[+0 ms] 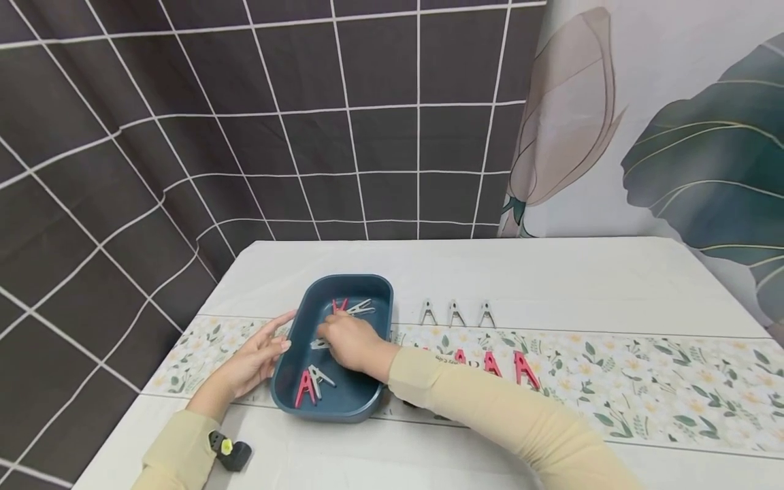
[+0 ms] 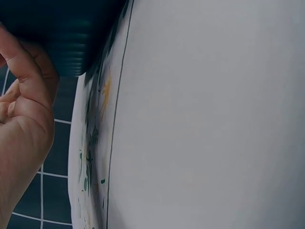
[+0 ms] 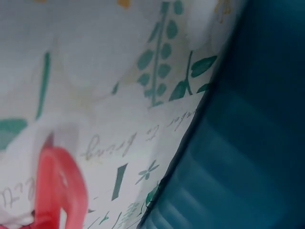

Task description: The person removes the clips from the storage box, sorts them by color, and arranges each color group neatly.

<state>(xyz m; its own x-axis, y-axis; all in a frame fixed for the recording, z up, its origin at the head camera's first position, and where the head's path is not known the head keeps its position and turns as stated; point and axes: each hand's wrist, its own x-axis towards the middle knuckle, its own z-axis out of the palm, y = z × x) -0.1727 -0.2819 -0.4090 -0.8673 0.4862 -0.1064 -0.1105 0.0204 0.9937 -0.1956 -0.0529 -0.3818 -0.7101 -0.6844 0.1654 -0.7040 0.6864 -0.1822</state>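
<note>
A dark blue plastic basin (image 1: pixel 363 407) stands on the table with several red and grey clothespins inside. My right hand (image 1: pixel 352 342) reaches down into it, fingers bent, beside a grey clothespin (image 1: pixel 318 344) that it partly covers; whether the fingertips pinch it is hidden. Near the basin's front lie a red clothespin (image 1: pixel 304 389) and another grey one (image 1: pixel 321 381); more lie toward its back. My left hand (image 1: pixel 252 362) is at the basin's left side, fingers extended and touching the rim. In the left wrist view this hand (image 2: pixel 28 105) is against the basin's outer wall (image 2: pixel 71 43).
Right of the basin, three grey clothespins (image 1: pixel 454 314) stand in a row on the white table (image 1: pixel 582 279). Closer in is a row of red clothespins (image 1: pixel 492 364), partly hidden by the right sleeve (image 1: pixel 490 401). A floral strip (image 1: pixel 643 381) crosses the table.
</note>
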